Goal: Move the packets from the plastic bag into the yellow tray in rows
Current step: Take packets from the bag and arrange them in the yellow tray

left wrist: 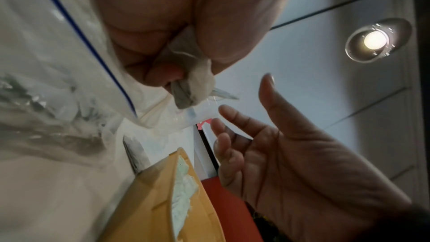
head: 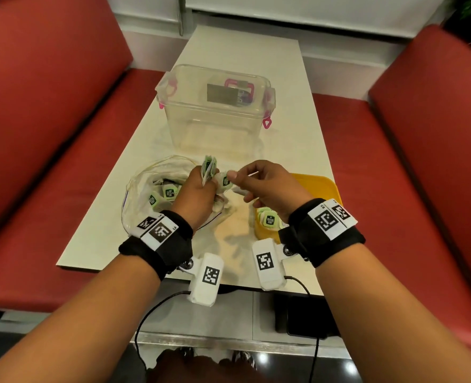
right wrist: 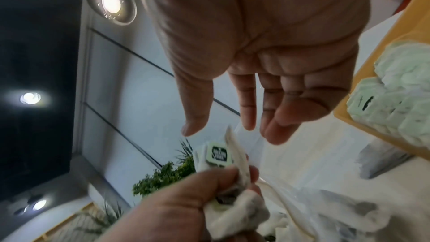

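My left hand (head: 198, 194) grips a bunch of small white-and-green packets (head: 208, 170) just above the mouth of the clear plastic bag (head: 143, 189); more packets (head: 162, 194) lie inside it. In the left wrist view the held packets (left wrist: 193, 82) stick out under the curled left fingers (left wrist: 163, 25). My right hand (head: 241, 181) hovers beside the bunch with thumb and fingers spread, touching nothing in the right wrist view, where its fingertips (right wrist: 274, 135) hang just above one held packet (right wrist: 217, 154). The yellow tray (head: 320, 183) sits to the right, with several packets (head: 268, 219) at its near end.
A clear lidded container (head: 217, 106) with pink clasps stands on the cream table (head: 245, 51) behind the bag. Red bench seats (head: 394, 161) flank the table on both sides. The table's near edge is just below my wrists.
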Tool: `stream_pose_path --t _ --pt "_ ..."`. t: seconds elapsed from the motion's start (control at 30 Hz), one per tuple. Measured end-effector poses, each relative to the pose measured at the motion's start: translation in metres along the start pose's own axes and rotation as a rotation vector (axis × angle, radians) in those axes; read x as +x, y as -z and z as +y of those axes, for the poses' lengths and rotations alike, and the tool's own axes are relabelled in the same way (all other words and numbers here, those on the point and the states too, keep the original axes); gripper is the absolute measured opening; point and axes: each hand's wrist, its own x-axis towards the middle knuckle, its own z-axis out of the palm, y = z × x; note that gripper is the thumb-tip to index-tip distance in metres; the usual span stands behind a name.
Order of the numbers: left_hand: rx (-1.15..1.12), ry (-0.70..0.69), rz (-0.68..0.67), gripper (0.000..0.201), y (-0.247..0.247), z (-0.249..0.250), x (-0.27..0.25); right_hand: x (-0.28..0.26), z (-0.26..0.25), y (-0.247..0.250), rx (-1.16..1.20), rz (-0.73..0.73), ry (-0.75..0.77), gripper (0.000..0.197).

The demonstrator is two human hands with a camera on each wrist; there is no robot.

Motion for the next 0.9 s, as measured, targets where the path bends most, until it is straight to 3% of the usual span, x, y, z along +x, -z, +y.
stream_pose_path --t 0.07,0.13,0.27,0.37,0.5,0.6,0.7,0.9 --pt "0.073 -0.061 0.029 0.017 -0.003 0.001 0.0 -0.001 0.001 -0.002 -0.045 0.0 0.012 0.042" --pt "0.063 -0.097 0.034 0.015 -0.006 0.001 0.001 0.0 0.003 -0.002 -0.059 0.045 0.058 0.028" --pt "-0.114 -0.077 -0.018 0.015 -0.01 0.004 -0.002 0.001 0.003 0.008 -0.003 0.125 0.096 0.012" --pt "-0.205 -0.059 -0.069 0.017 -0.014 0.006 -0.004 0.001 0.002 0.021 0.006 0.157 0.135 0.014" --pt "-0.199 -0.037 -0.085 0.018 -0.021 0.004 -0.004 0.003 0.0 0.04 -0.133 0.175 0.187 0.014" --pt "-0.174 -0.016 -0.12 0.017 -0.027 0.002 -0.004 0.004 0.0 0.057 -0.38 0.184 0.224 0.01" --pt "-0.148 0.003 -0.144 0.016 -0.033 -0.002 -0.003 0.007 0.009 0.074 -0.52 0.145 0.183 0.007" --pt "-0.1 0.041 -0.205 0.02 -0.044 -0.01 -0.008 0.001 0.035 0.086 -0.741 -0.085 -0.009 0.007"
